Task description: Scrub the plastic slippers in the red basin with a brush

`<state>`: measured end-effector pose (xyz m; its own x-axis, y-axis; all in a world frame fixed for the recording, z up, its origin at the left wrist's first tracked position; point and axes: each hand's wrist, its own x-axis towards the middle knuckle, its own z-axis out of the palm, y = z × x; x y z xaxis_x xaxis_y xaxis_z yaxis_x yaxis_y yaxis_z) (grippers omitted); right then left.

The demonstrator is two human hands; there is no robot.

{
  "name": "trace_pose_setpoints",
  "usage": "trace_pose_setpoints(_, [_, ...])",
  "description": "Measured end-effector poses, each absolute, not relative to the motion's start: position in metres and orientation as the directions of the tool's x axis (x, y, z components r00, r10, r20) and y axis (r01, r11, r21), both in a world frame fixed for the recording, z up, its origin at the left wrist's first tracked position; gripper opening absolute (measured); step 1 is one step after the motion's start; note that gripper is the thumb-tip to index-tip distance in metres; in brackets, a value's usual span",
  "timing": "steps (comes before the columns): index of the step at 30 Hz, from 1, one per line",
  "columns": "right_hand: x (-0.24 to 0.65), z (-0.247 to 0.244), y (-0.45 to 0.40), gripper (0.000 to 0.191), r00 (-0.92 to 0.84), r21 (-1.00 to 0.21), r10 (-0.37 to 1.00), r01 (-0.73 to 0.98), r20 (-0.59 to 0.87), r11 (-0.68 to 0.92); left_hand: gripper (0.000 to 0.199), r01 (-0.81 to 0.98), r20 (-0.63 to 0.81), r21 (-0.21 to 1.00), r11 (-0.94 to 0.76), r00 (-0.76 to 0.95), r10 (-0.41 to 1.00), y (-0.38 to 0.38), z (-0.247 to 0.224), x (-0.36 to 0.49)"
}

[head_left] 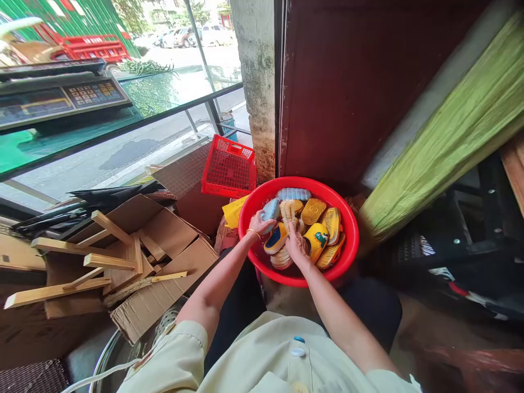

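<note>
A round red basin (347,240) stands in front of me with several yellow shoes in it, some sole up; one yellow clog (316,240) bears a green figure. At the basin's left side my left hand (261,224) holds a light blue shoe (271,210). My right hand (296,243) has its fingers closed on the lower end of a beige brush (288,212) near the basin's middle. Another blue-grey shoe (293,194) lies at the far rim. Between my hands sits a yellow shoe with a dark blue inside (276,239).
A red plastic crate (230,166) stands behind the basin's left side. Cardboard (172,295) and an upturned wooden stool (123,262) lie at the left. A green curtain (442,131) hangs at the right, beside a dark red door (352,82). A scale (65,98) is at the upper left.
</note>
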<state>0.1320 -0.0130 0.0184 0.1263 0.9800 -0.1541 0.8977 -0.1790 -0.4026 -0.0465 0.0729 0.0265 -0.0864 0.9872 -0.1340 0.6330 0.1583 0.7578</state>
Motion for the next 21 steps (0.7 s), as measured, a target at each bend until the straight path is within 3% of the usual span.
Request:
trace_pose_setpoints(2, [0.131, 0.020, -0.010, 0.075, 0.159, -0.546, 0.974, 0.808, -0.161, -0.222, 0.075, 0.661, -0.107, 0.741, 0.121, -0.061, 0.992, 0.064, 0.032, -0.038])
trace_pose_setpoints(5, [0.145, 0.020, -0.008, 0.078, 0.195, -0.796, 0.951, 0.521, -0.240, -0.308, 0.076, 0.722, 0.035, 0.691, 0.010, -0.047, 0.998, 0.053, 0.041, -0.031])
trace_pose_setpoints(7, [0.160, 0.019, -0.012, 0.078, 0.207, -0.875, 0.936, 0.341, -0.286, -0.343, 0.081, 0.748, 0.182, 0.649, -0.138, 0.023, 0.983, 0.046, 0.048, -0.027])
trace_pose_setpoints(10, [0.180, 0.020, -0.025, 0.074, 0.264, -0.910, 0.924, 0.238, -0.275, -0.339, 0.092, 0.763, 0.309, 0.543, -0.351, 0.207, 0.928, 0.036, 0.052, -0.014])
trace_pose_setpoints(15, [0.205, 0.025, -0.050, 0.078, 0.381, -0.907, 0.911, 0.306, -0.162, -0.289, 0.094, 0.764, 0.295, 0.404, -0.504, 0.413, 0.862, 0.022, 0.037, 0.014])
trace_pose_setpoints(18, [0.210, 0.026, -0.062, 0.072, 0.301, -0.853, 0.951, 0.476, -0.067, -0.211, 0.089, 0.704, 0.317, 0.455, -0.545, 0.443, 0.838, 0.022, 0.018, 0.013])
trace_pose_setpoints(21, [0.205, 0.022, -0.068, 0.063, 0.182, -0.734, 0.983, 0.666, -0.013, -0.133, 0.082, 0.679, 0.285, 0.578, -0.452, 0.351, 0.892, 0.024, 0.002, -0.001])
